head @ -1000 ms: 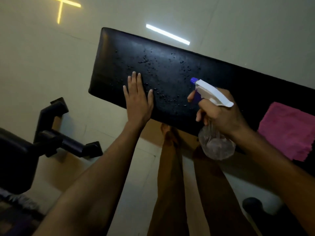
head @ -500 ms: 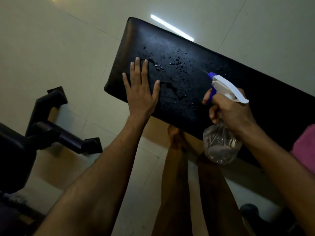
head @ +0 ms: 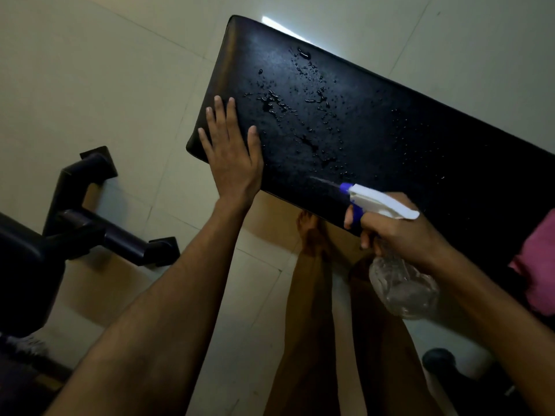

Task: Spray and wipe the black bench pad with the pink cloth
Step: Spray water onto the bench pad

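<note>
On the droplet-beaded black bench pad, flat left hand; right hand round clear spray bottle.

Pale floor tiles are spreading under dim light, with a bright strip reflecting at the top. A black metal frame is standing at left.

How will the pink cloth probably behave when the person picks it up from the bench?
The pink cloth looks soft and rumpled, so it will likely go floppy and drape from the hand. It seems light for its size. Lying apart from the droplets on the black bench pad, it probably lifts dry, without sticking.
</note>
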Motion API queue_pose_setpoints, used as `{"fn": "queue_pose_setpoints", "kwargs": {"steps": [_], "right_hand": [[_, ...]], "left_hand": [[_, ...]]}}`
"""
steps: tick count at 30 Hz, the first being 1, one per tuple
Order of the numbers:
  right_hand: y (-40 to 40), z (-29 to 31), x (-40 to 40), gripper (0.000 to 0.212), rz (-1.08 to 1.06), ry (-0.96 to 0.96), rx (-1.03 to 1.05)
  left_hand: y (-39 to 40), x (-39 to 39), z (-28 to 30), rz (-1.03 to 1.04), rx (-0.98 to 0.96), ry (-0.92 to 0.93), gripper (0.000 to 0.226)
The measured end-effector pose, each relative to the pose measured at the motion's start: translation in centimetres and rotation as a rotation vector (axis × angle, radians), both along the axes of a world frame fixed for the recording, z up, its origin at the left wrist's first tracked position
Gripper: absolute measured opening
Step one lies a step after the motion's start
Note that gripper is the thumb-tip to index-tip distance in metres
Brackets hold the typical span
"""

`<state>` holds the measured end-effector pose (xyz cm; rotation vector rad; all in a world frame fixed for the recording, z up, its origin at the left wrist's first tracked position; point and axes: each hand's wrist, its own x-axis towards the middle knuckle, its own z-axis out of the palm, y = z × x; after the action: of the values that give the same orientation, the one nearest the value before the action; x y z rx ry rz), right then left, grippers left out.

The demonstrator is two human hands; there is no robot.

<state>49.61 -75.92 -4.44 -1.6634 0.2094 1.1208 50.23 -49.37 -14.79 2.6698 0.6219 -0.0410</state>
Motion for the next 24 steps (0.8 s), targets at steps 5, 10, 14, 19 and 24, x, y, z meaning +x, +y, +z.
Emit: {"fn": "queue_pose_setpoints", "kwargs": {"steps": [5,10,14,19,24], "right_hand": [[-2.0,0.0,-2.0,0.025,-0.003,0.074,-0.009],[-5.1,0.5,-1.8,0.02,-0.325,0.021,-0.014],[-8.2,0.9,-1.3,0.016,-0.535,-0.03,-0.053],[-11.5,0.6,-2.7,0.02,-0.52,-0.001,-0.074],[-13.2,0.2,-6.2,0.021,-0.37,0.044,-0.074]], "left_hand": [[-1.3,-0.6,0.4,-0.083,0.027,0.044,0.062],[-5.1,-1.6,0.2,-0.3,0.102,0.082,0.062],[-9.6,-2.1,-0.1,-0.508,0.152,0.072,0.062],[-12.9,-2.0,-0.4,-0.499,0.188,0.107,0.063],[-13.5,-2.2,-0.1,-0.496,0.211,0.146,0.064]]}}
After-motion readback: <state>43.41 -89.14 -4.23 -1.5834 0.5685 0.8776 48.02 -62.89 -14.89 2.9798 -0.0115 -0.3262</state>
